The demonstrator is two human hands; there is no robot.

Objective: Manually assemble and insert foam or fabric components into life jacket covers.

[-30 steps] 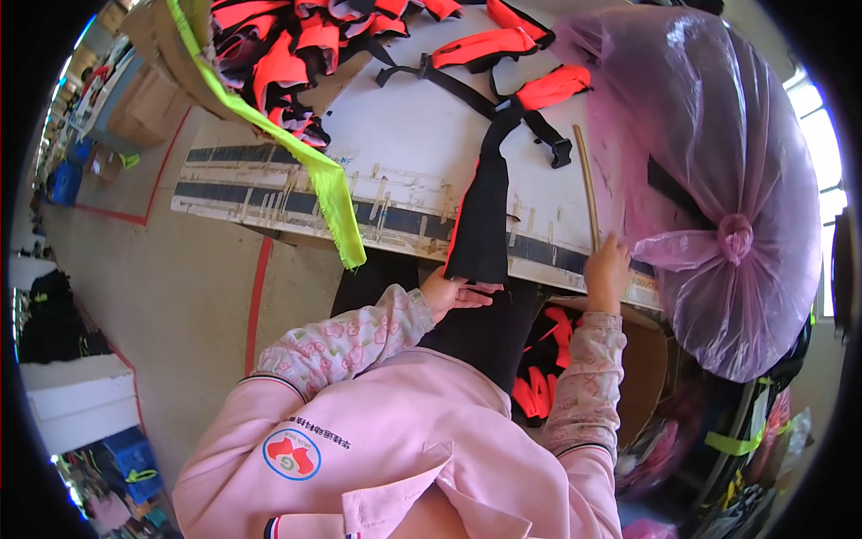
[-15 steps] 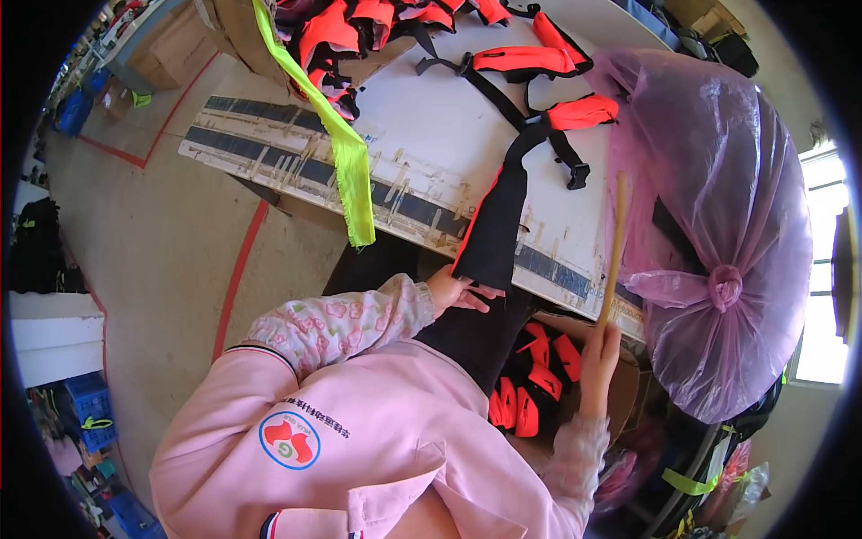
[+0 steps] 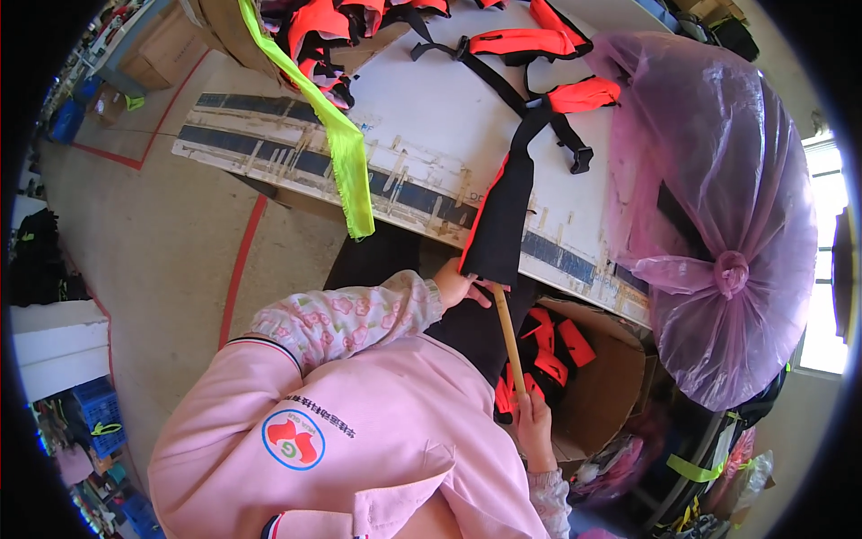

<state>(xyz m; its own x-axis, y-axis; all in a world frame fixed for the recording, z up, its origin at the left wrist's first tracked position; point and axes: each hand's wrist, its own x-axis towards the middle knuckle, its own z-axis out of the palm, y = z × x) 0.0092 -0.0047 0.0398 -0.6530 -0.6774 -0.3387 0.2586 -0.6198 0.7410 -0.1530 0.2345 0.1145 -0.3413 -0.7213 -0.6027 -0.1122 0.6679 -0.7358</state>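
Observation:
Black fabric with an orange edge, part of a waist belt [image 3: 505, 216], hangs over the near edge of the table toward me. My left hand [image 3: 456, 286] is closed on its lower end, with some fingers beneath the fabric. A slim wooden stick [image 3: 509, 341] is gripped near its lower end by my right hand [image 3: 533, 420]. The stick's upper tip meets the fabric's lower end beside my left fingers; whether it is inside cannot be seen. Farther up, the black strap joins an orange pouch [image 3: 584, 94] and a buckle [image 3: 582, 160] on the table.
Under the table edge, a cardboard box [image 3: 620, 359] holds several orange-and-black pouches. A knotted purple plastic bag [image 3: 745, 189] bulges at the right. More orange pieces [image 3: 319, 31] are heaped at the far left, near a hanging yellow-green strip [image 3: 352, 162] and the white table [image 3: 413, 108].
My right hand has come down and left, swinging the stick from upright beside the table to the fabric's lower end. My left hand still holds the fabric, almost in place.

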